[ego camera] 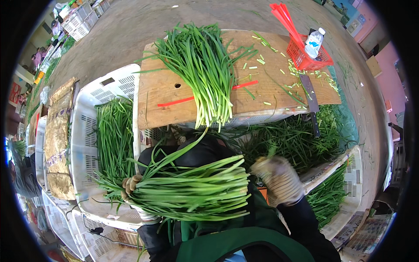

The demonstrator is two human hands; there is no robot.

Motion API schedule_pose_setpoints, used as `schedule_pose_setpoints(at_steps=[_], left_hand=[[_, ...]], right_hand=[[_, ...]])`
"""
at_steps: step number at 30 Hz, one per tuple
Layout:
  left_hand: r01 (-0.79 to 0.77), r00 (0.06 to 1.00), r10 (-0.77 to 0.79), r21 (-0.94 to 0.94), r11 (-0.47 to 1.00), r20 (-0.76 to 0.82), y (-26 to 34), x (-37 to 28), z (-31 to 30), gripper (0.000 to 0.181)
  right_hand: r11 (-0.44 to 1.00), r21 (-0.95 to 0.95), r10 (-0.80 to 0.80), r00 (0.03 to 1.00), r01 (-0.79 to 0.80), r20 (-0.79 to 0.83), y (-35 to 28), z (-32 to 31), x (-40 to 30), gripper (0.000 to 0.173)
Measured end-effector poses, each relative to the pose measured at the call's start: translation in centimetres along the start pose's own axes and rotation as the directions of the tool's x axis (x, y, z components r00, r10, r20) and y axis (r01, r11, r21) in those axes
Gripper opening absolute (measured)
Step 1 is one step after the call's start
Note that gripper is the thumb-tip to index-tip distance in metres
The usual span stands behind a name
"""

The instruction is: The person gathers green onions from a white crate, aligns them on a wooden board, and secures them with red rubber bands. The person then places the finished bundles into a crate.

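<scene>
My left hand (pixel 131 187), in a dirty knit glove, is closed around the leafy end of a bunch of garlic chives (pixel 196 190). The bunch lies sideways above my lap, with its pale stem ends pointing right. Just beyond those ends is my right hand (pixel 280 180), gloved and blurred by motion; whether its fingers hold anything is unclear. Ahead of me, a second pile of garlic chives (pixel 206 72) rests on a wooden board (pixel 163 114), stems towards me. Under that pile runs a red strip (pixel 175 101), both ends showing.
A knife (pixel 309 93) overhangs the board's right edge, near cut stem bits (pixel 291 68). A red basket (pixel 309 62) holds red strips (pixel 286 24) and a plastic bottle (pixel 315 42). White crates of chives stand left (pixel 85 127) and right (pixel 353 183). Loose greens (pixel 284 140) lie below the board.
</scene>
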State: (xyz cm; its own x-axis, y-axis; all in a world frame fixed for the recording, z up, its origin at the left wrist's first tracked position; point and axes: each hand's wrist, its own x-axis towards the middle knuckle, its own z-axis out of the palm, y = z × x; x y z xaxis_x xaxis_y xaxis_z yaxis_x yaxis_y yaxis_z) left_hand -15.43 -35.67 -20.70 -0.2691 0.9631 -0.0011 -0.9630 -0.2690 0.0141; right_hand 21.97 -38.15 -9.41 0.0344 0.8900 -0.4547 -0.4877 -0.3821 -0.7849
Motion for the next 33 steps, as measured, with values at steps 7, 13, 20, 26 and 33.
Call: schedule_pose_setpoints(at_steps=[7, 13, 20, 26, 33], left_hand=[[0.024, 0.994, 0.009, 0.283, 0.959, -0.113, 0.4, 0.4, 1.5, 0.015], [-0.003, 0.961, 0.142, 0.504, 0.863, -0.237, 0.8, 0.4, 1.9, 0.021], [0.078, 0.989, 0.011, 0.587, 0.806, -0.145, 3.5, 0.6, -1.1, 0.029], [0.041, 0.864, 0.343, 0.73, 0.682, -0.369, 0.1, 0.2, 2.6, 0.025], [0.025, 1.0, -0.029, 0.448, 0.894, 0.003, 1.5, 0.1, -0.1, 0.028]], right_hand=[[0.868, -0.494, 0.227, 0.929, -0.057, 0.291, 2.5, -4.5, 3.5, 0.054], [0.97, -0.016, 0.189, 0.709, -0.243, 0.68, 0.7, 2.3, 4.1, 0.06], [0.934, -0.341, 0.282, 0.8, -0.104, 0.529, 0.3, 3.1, 3.9, 0.026], [0.915, -0.402, 0.167, 0.882, 0.028, 0.441, -0.4, 1.9, 3.6, 0.029], [0.946, -0.325, 0.147, 0.876, 0.012, 0.459, 1.2, 2.0, 3.1, 0.043]])
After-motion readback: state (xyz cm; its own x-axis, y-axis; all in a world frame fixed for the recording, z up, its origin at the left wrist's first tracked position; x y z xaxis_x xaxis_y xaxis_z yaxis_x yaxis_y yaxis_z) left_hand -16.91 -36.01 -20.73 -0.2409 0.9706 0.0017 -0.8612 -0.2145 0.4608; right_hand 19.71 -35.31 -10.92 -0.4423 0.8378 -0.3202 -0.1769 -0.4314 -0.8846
